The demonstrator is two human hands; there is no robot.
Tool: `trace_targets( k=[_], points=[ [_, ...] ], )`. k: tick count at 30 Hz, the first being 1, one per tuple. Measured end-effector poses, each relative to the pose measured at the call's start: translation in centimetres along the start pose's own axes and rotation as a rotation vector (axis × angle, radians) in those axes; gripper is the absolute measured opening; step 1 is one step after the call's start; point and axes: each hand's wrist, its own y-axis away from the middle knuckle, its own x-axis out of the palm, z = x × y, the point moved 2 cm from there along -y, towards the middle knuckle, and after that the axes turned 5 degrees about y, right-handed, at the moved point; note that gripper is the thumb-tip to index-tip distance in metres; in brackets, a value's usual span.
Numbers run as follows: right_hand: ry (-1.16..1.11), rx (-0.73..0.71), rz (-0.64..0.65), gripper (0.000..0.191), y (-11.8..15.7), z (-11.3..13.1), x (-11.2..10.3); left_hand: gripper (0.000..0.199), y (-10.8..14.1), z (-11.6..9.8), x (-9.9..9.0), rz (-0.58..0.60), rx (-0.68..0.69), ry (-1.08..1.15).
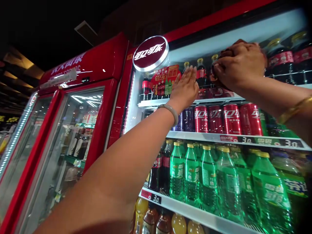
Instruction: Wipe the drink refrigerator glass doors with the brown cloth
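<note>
At the top shelf (156,103) of an open red drinks cooler (122,97), both of the person's hands are reaching up among dark cola bottles (201,73). The left hand (184,89) is lying flat and open, fingers straight and pressed together, pointing up and to the right; it is hovering in front of the shelf's bottles, just left of one with a yellow cap, and whether it is touching any of them cannot be told. A pale bangle (170,112) is sitting on that wrist. The right hand (237,63) is curling downward, fingers bent and closing over the top of a dark bottle (214,73) that is standing upright on the same shelf, to the right of the left hand; most of that bottle is hidden by the fingers. A gold bracelet (293,110) is showing on the right forearm.

Under the hands, a row of red cans (215,118) is standing on the second shelf, with a price strip (246,139) running along its edge. Below that, green soda bottles (207,175) are filling the third shelf, with a few dark bottles at their left end. Orange and brown bottles (151,221) are showing at the bottom. A round red logo sign (150,53) is glowing at the cooler's upper left corner. To the left, a second red cooler (60,130) is standing with its glass door shut.
</note>
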Motion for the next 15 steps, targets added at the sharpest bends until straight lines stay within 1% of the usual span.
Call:
trace_targets(
  k=[2,3,4,6,8,10,11,13,15],
  points=[
    [-0.01,0.049,-0.025,0.056,-0.8,2.6,0.9,0.069,0.0,1.0,-0.1,-0.025,-0.111,0.028],
    [-0.008,0.038,-0.019,0.053,-0.8,4.0,1.1,0.07,0.0,1.5,-0.2,-0.025,-0.128,0.039],
    [-0.011,-0.001,-0.003,0.05,-0.5,5.3,1.1,0.072,0.1,2.0,-0.3,-0.019,-0.115,0.049],
    [-0.036,-0.096,0.041,0.047,0.8,7.2,0.7,0.072,0.6,3.1,-0.6,-0.003,-0.029,0.062],
    [-0.073,-0.195,0.091,0.047,2.2,7.5,-0.1,0.072,1.5,4.4,-0.9,0.011,0.048,0.07],
    [-0.091,-0.265,0.139,0.052,3.0,6.6,-0.8,0.072,2.7,5.6,-1.2,0.015,0.08,0.073],
    [-0.079,-0.271,0.152,0.054,3.0,6.0,-1.0,0.072,3.3,6.1,-1.3,0.015,0.083,0.073],
    [-0.027,-0.206,0.152,0.056,2.1,5.2,-0.9,0.071,4.2,6.7,-1.4,0.014,0.074,0.073],
    [0.022,-0.091,0.122,0.057,0.6,5.8,-0.3,0.071,4.5,6.9,-1.2,0.017,0.06,0.09]
  ],
)
